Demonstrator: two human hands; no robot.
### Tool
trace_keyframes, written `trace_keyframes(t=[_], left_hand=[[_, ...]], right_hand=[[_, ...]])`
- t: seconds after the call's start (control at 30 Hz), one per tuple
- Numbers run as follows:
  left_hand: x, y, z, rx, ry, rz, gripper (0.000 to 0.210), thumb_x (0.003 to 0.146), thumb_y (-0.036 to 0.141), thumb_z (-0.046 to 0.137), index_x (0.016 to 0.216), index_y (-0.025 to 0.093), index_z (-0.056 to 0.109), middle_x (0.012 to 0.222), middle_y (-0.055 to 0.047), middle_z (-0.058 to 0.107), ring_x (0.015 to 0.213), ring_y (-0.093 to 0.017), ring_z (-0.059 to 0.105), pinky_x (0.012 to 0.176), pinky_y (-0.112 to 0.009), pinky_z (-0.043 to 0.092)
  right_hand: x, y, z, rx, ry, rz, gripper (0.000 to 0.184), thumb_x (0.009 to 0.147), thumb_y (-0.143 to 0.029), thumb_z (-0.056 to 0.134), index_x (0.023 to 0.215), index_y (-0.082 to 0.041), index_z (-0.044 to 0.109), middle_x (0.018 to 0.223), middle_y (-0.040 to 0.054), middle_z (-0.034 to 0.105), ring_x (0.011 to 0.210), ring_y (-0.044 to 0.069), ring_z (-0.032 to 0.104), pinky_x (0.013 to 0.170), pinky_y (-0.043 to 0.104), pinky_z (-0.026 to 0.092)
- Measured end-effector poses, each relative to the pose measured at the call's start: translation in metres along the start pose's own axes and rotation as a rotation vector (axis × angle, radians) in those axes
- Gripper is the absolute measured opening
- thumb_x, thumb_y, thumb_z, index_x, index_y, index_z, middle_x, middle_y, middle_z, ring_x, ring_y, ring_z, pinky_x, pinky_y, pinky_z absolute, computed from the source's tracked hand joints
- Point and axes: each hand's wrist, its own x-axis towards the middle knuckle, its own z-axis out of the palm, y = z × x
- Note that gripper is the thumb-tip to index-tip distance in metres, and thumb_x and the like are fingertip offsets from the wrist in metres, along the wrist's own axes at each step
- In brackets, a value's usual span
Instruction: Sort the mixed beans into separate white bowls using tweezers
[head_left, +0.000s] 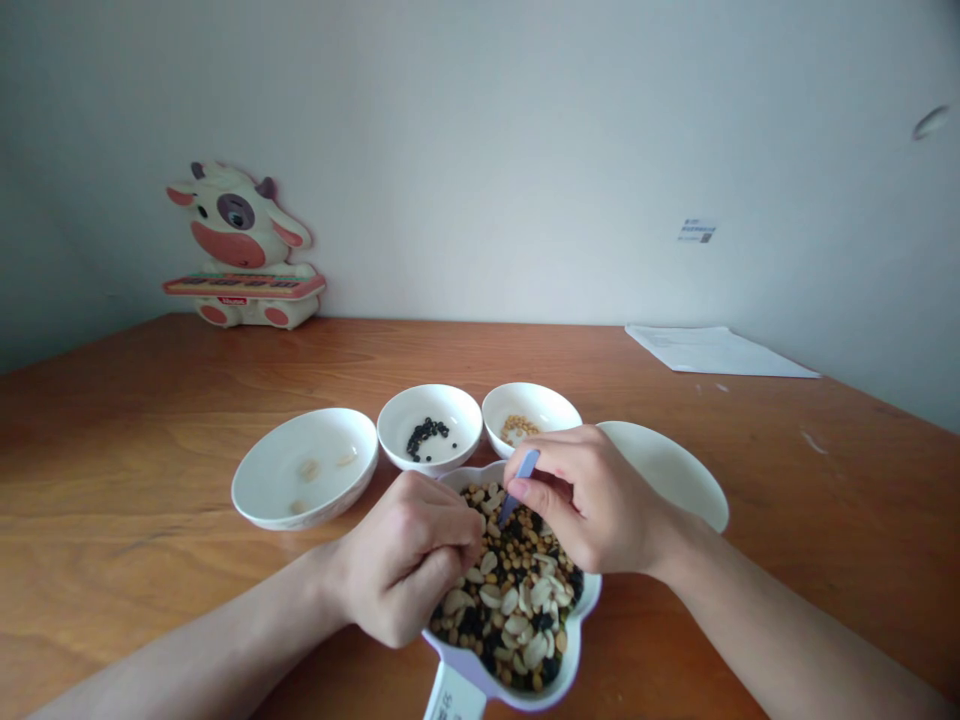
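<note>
The left hand (412, 560) is curled closed at the left edge of the lilac scalloped tray (592, 595), any grip hidden; pressing there could tip it. Over the tray, the right hand (589, 495) pinches a purple tweezer-like tool (528, 466) among peanuts (510, 600) and beans (517, 550); smooth beans may slip free. Behind the tray, the yellow-bean bowl (551, 410) risks a knuckle bump.

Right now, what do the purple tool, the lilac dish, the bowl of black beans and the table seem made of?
Purple tool: probably plastic, matt, judging by its flat, even colour.
Lilac dish: likely moulded plastic, its lobed rim smooth.
Bowl of black beans: glossy ceramic or melamine; bright reflections fit both.
Table: wood or wood-look laminate, with streaky grain and slight sheen.
</note>
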Motion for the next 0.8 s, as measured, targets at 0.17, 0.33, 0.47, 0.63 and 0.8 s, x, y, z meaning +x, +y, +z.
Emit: trace_keyframes(t=[0.17,0.33,0.47,0.63,0.8], left_hand=[[-0.0002,-0.0008,-0.0003,-0.004,0.004,0.005,0.02,0.083,0.013,0.029,0.065,0.02,0.034,0.053,-0.001,0.047,0.048,-0.014,0.04,0.05,-0.027,0.035],[0.0006,0.0,0.0003,-0.006,0.007,0.016,0.023,0.084,0.013,0.029,0.063,0.019,0.037,0.052,-0.001,0.048,0.048,-0.013,0.041,0.05,-0.027,0.035],[0.0003,-0.0003,0.0009,-0.006,0.012,0.014,0.023,0.083,0.013,0.03,0.062,0.019,0.038,0.052,0.0,0.048,0.048,-0.012,0.04,0.051,-0.027,0.035],[0.0002,-0.001,0.0017,-0.002,0.016,0.021,0.024,0.084,0.013,0.03,0.062,0.019,0.037,0.051,0.0,0.047,0.048,-0.012,0.039,0.051,-0.027,0.034],[0.0005,-0.0018,0.0022,-0.005,0.021,0.027,0.025,0.084,0.013,0.029,0.061,0.019,0.038,0.051,0.0,0.047,0.047,-0.012,0.039,0.049,-0.027,0.034]], right_hand=[[-0.0003,0.0027,-0.0012,-0.004,0.002,-0.005,0.02,0.084,-0.014,0.049,0.065,-0.016,0.052,0.06,0.0002,0.053,0.055,0.012,0.043,0.055,0.027,0.033],[-0.0018,0.0025,-0.0001,-0.02,-0.021,0.007,0.02,0.084,-0.014,0.049,0.064,-0.017,0.051,0.062,0.0011,0.055,0.056,0.012,0.045,0.056,0.027,0.034],[-0.001,0.0023,-0.0002,-0.025,-0.021,0.009,0.021,0.084,-0.014,0.049,0.064,-0.017,0.05,0.061,0.0009,0.054,0.055,0.012,0.044,0.056,0.026,0.034],[-0.0013,0.0044,0.0005,-0.021,-0.012,0.003,0.022,0.084,-0.012,0.049,0.062,-0.017,0.047,0.062,0.0009,0.055,0.056,0.012,0.045,0.057,0.027,0.035],[-0.0013,0.0049,0.0017,-0.012,-0.001,-0.016,0.026,0.084,-0.011,0.049,0.058,-0.018,0.045,0.059,0.0006,0.054,0.055,0.012,0.045,0.056,0.026,0.036]])
